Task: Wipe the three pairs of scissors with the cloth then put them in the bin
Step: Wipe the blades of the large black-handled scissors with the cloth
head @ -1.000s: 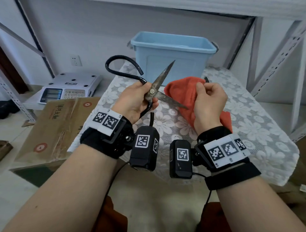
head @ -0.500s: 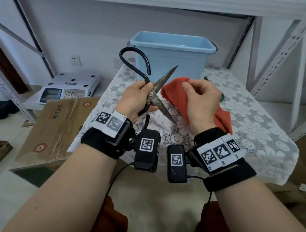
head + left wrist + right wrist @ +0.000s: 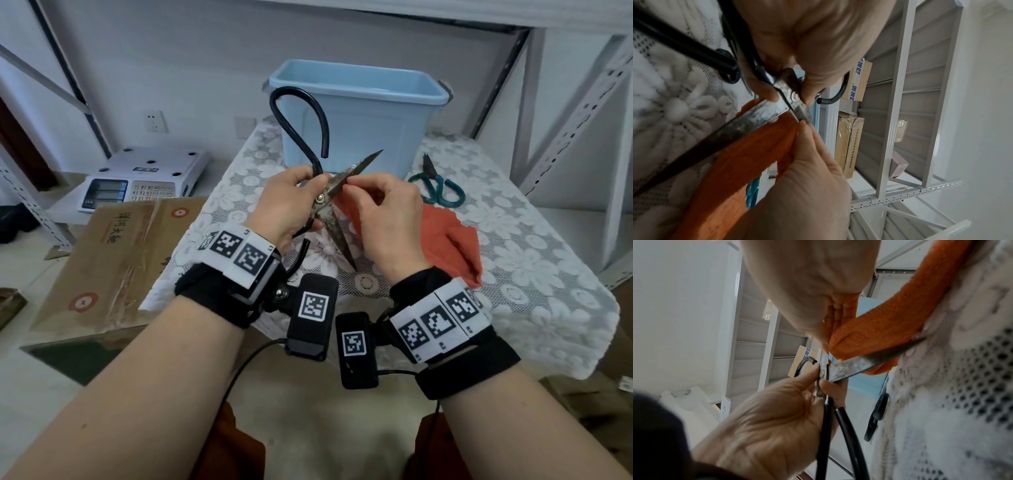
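left hand (image 3: 291, 202): pinching the black-handled scissors (image 3: 329, 202) at the pivot, thumb on one side, fingers curled round the other. Held up in the air in front of the bin, clear of the tablecloth.
black-handled scissors: blades spread wide. One rusty blade points up toward the bin, the other down toward the person. One handle loop arcs up across the bin's front wall, the other runs down past the left wrist.
right hand (image 3: 387, 219): fingers bunched, pinching the orange cloth (image 3: 448, 243) against the upper blade just beside the pivot. Left wrist view shows the fingertips (image 3: 807, 129) pressed together on a fold of cloth at the blade edge.
orange cloth: one end in the right hand, the rest trails down onto the tablecloth, in front of the bin and to its right.
bin (image 3: 356, 113): light blue, open top, at the far end of the tablecloth (image 3: 534, 260). Inside not visible from here.
green-handled scissors (image 3: 436, 186): flat on the tablecloth just right of the bin's front corner, tips toward the bin, apart from the cloth.
third pair: can't tell where it is.
in the way: raised handle loop and upper blade sit between the person and the bin front.
left of bin: white scale with keypad (image 3: 137, 181) lower down, flat cardboard box (image 3: 113, 250) in front of it.
behind and right of bin: grey metal shelving uprights (image 3: 568, 113).
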